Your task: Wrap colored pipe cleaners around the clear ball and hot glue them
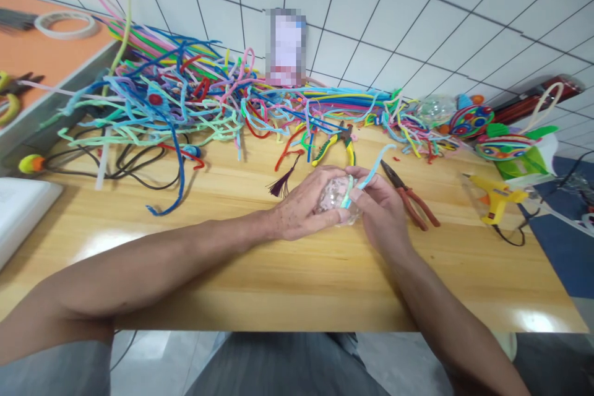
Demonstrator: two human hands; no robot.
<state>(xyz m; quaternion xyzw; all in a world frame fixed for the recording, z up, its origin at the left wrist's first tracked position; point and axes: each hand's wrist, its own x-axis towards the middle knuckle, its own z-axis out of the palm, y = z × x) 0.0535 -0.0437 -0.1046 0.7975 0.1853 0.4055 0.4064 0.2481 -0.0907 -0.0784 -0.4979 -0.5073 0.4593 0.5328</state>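
Observation:
My left hand (304, 204) is wrapped around a clear, shiny plastic ball (330, 195), held just above the wooden table. On the ball's right side my right hand (381, 203) pinches a light blue pipe cleaner (377, 168), whose free end sticks up and to the right. A short pale green strip (348, 190) lies against the ball beside the blue one. My fingers hide part of the ball. Beyond the hands lie yellow-and-green pliers (335, 146), and a purple tassel (282, 184) rests to their left. Orange-handled long-nose pliers (410, 194) lie right of my right hand.
A tangled heap of coloured pipe cleaners (185, 93) runs along the tiled wall. At right are a yellow glue gun (496, 195) and colourful decorated balls (471, 120). A phone-like screen (285, 43) stands at the back. Black cord (125, 164) lies at left.

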